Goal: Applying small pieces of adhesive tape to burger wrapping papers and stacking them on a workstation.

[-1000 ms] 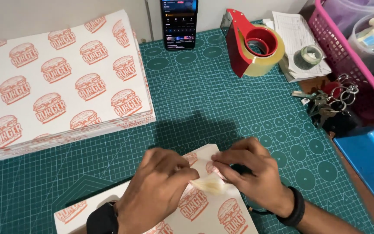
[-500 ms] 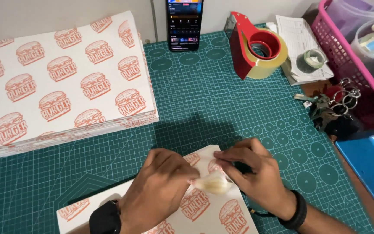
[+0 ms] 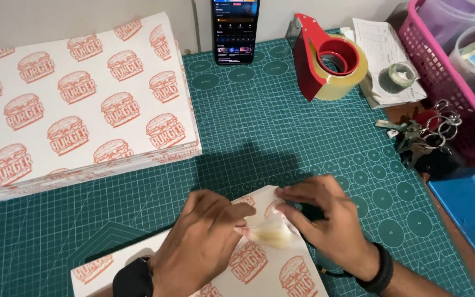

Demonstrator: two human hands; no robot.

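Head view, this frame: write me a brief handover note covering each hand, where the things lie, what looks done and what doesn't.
Left hand: fingers press on the printed paper sheet and pinch one end of a strip of clear tape.
Right hand: fingers hold the strip's other end at the sheet's upper corner.
Things: the sheet lies on the green cutting mat at the near edge. A stack of printed sheets sits far left; the red tape dispenser stands far right, beside a phone.
Done: tape strip cut and laid over the fold.
Left: the strip is not yet smoothed flat; the stack looks untouched.
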